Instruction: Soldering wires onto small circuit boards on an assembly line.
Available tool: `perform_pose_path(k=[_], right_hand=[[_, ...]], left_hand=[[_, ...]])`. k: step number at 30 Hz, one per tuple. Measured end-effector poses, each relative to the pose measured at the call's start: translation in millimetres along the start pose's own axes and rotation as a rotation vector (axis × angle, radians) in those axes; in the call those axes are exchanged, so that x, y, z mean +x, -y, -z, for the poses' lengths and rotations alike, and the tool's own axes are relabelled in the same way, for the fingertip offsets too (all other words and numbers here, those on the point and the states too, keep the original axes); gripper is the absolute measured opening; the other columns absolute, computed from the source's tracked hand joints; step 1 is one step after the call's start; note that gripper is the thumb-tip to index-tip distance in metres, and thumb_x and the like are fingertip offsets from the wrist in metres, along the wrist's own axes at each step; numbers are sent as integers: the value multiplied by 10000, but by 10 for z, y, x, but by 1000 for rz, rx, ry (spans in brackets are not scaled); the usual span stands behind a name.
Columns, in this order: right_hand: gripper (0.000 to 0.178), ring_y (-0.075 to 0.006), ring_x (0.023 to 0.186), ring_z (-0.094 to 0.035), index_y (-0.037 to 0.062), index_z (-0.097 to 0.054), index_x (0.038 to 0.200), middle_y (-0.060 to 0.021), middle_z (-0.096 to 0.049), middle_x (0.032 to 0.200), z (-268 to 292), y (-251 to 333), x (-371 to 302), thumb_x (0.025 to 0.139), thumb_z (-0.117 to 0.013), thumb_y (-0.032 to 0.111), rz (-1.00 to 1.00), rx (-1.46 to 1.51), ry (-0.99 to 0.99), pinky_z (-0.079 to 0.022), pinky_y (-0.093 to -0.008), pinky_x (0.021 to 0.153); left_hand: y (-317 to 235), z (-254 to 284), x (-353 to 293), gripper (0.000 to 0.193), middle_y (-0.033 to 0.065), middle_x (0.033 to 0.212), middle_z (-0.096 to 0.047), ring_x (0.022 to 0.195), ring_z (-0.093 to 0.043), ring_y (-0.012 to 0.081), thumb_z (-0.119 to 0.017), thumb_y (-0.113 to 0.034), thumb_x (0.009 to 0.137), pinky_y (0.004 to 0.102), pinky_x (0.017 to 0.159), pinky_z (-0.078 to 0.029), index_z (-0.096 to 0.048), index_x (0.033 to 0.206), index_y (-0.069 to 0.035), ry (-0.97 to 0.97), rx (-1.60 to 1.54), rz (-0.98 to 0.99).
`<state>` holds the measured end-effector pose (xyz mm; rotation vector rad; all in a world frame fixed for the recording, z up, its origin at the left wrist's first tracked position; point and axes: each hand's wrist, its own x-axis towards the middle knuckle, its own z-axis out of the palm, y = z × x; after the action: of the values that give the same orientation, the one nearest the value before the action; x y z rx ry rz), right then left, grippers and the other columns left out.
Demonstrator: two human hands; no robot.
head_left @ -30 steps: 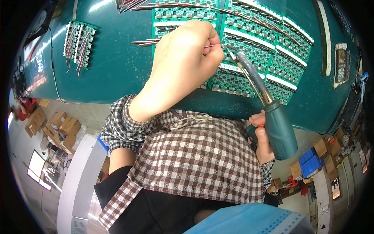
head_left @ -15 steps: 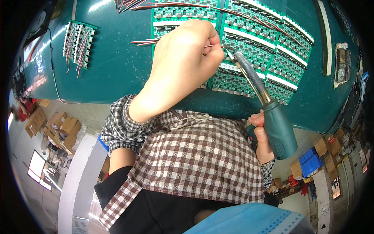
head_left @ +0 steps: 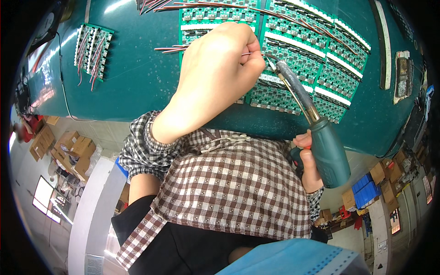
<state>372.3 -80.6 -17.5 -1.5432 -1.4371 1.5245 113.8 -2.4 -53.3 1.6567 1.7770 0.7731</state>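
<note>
My left hand (head_left: 220,68) is closed in a pinch over the green circuit boards (head_left: 293,68), and a thin wire (head_left: 247,53) shows between its fingertips. Low at the right, my right hand (head_left: 309,167) is wrapped round a soldering iron with a dark green handle (head_left: 329,153). The iron's metal barrel slants up and left, and its tip sits over the boards just beside my left fingertips. Whether the tip touches the wire or a board pad, I cannot tell. My left hand hides part of the boards beneath it.
Loose red and black wires (head_left: 275,15) lie across the boards. At the left is a smaller board with wires (head_left: 93,52) attached. A dark block in a tray (head_left: 403,78) and a long pale strip (head_left: 384,50) lie at the right of the green table (head_left: 137,98). Cardboard boxes (head_left: 75,145) stand beyond.
Almost nothing differs. The boards, both hands and the iron appear shifted very slightly to the right; both grips are the same.
</note>
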Motion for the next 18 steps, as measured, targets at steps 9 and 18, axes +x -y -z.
perform_pose_path(k=[9, 18], right_hand=[[527, -185, 918, -666, -46, -526, 1212, -118, -687, 979, 1, -20, -6, 765, -790, 45, 11, -24, 4, -532, -303, 824], [486, -191, 902, -666, -31, -560, 1178, -113, -685, 965, 10, 1, 13, 761, -794, 59, 34, -50, 17, -531, -314, 818]], left_hand=[[-6, 3, -1, 82, 60, 669, -560, 593, -549, 138, -660, -17, 740, 267, 553, -454, -617, 809, -4, 0, 7, -1], [0, 3, -2, 82, 59, 671, -562, 585, -541, 138, -661, -13, 735, 267, 544, -446, -613, 802, -3, -5, 5, 0]])
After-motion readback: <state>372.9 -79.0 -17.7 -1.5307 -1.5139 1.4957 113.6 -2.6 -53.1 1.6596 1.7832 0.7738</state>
